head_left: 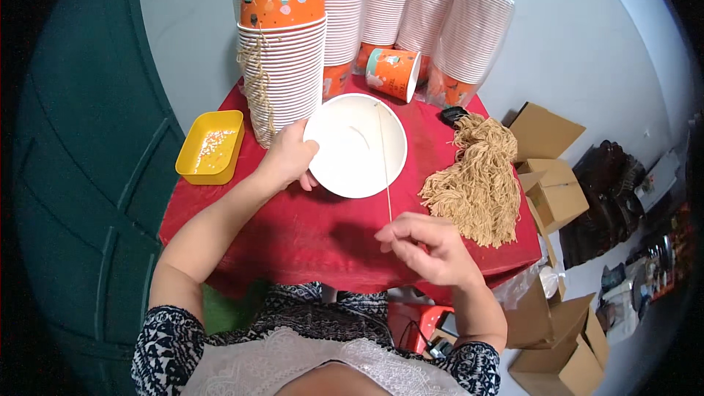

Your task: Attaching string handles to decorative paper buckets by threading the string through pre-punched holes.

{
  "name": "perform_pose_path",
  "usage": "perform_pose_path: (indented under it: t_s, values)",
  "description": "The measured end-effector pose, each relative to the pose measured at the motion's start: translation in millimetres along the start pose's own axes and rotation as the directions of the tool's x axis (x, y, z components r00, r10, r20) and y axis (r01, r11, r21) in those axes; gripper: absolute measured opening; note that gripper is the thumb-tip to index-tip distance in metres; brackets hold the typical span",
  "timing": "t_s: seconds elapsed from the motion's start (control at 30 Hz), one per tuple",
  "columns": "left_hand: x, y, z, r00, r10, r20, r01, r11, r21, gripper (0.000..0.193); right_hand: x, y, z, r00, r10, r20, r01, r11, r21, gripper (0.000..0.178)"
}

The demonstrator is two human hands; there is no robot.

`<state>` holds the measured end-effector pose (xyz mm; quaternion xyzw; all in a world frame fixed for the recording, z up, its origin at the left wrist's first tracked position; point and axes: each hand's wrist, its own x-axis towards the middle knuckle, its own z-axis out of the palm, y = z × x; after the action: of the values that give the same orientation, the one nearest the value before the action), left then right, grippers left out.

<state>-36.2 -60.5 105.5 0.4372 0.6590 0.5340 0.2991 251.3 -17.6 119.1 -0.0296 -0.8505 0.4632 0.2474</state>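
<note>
My left hand (290, 155) grips the side of a white-lined paper cup (339, 165), whose round mouth faces me above the red-covered table. A thin tan cord (388, 191) runs straight from near the cup's far rim, across the mouth, to my right hand (429, 248). That hand pinches the cord's near end between thumb and fingers, just short of the cup. Inside the cup a faint curved line shows on the white. To the right lies a thick bundle of tan cords (480, 191). The cup's outer side is hidden from me.
Left of my forearm stands a yellow tray (208, 177) with small white bits. Tall nested stacks of cups (293, 81) line the table's back, cords hanging on the nearest. An orange cup (394, 73) lies sideways there. Cardboard boxes (554, 183) are on the right.
</note>
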Motion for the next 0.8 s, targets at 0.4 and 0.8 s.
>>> perform_pose_path:
  t_s: [0.4,0.8]
  values:
    - [10.1,-4.8,-5.3,0.939,-0.290,0.186,0.301,0.953,-0.029,0.041,11.1,-23.8,-8.4,0.945,-0.321,-0.059,0.326,0.918,0.226,0.044]
    - [-52.6,21.2,5.6,0.684,0.725,-0.080,-0.630,0.643,0.435,0.012,48.4,4.0,16.7,0.916,-0.049,-0.397,0.323,0.678,0.661,0.063]
